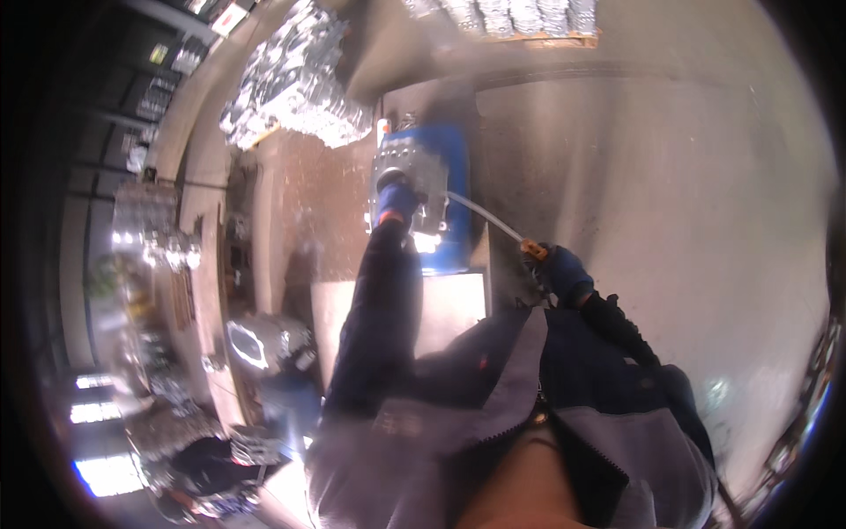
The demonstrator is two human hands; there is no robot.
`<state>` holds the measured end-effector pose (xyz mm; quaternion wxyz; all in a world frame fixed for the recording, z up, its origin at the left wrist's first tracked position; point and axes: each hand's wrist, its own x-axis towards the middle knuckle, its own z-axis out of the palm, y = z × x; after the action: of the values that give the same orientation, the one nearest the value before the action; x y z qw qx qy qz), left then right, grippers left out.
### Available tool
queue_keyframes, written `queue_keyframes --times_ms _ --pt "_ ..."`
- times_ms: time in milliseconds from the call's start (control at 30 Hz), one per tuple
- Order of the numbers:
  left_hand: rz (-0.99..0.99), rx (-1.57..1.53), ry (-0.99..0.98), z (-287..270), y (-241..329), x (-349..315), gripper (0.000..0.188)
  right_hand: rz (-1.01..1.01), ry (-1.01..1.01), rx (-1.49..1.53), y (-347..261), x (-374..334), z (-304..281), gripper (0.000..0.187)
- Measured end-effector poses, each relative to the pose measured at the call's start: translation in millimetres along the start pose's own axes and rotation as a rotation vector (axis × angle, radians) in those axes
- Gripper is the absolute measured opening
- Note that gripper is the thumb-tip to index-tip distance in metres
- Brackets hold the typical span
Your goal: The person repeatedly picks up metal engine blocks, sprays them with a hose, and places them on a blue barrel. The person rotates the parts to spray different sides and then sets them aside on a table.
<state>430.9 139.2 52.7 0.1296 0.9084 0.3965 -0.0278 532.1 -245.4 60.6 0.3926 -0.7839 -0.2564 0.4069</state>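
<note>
A grey metal casting point(430, 175) with a bumpy, holed surface lies on a blue work surface point(456, 242) ahead of me. My left hand point(397, 199), in a blue glove, reaches onto the casting's left part. Its fingers are blurred, and a dark rounded shape shows at their tips. Off to the right, my gloved right hand point(564, 275) is closed around a tool with an orange handle point(533, 249). From that handle a long, thin, pale rod point(485, 212) runs up and left; its tip meets the casting's right edge in the picture. Whether it touches I cannot tell.
A large stack of shiny metal castings point(295, 79) stands at the far left. More silvery parts sit on a wooden pallet point(573, 40) at the back. A pale panel point(454, 298) lies between me and the blue surface. Other parts point(269, 342) crowd the left side.
</note>
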Motion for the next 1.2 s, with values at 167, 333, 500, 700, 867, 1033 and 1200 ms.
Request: queue_keyframes --times_ms 167,333,500,700,867,1033,1200 --pt "0.138 -0.040 -0.204 -9.7 -19.9 -1.8 0.068 -0.087 -0.235 0.164 39.2 22.5 6.9 0.022" --pt "0.277 0.218 -0.417 -36.4 -45.2 -41.9 0.066 0.282 0.028 0.315 34.1 15.0 -10.9 0.016" --pt "0.064 0.245 -0.494 -27.7 -36.2 -51.1 0.084 0.060 -0.197 0.167 7.8 -6.3 -26.4 0.034" --pt "-0.070 -0.521 -0.383 15.6 -55.0 -43.4 0.072 -0.092 -0.280 -0.007 -0.3 -20.8 -25.8 0.033" --pt "-0.289 -1.198 -0.347 42.9 -78.7 -34.9 0.040 0.199 -0.262 0.229 3.9 -23.3 -30.0 0.035" --pt "-0.355 -1.513 -0.458 41.1 -89.5 -29.5 0.052 -0.064 -0.262 0.015 20.5 -15.6 -12.2 0.029" --pt "-0.394 -1.559 -0.347 36.5 -76.0 -35.7 0.042 -0.399 -0.021 0.292 31.4 -11.5 -13.5 0.025"
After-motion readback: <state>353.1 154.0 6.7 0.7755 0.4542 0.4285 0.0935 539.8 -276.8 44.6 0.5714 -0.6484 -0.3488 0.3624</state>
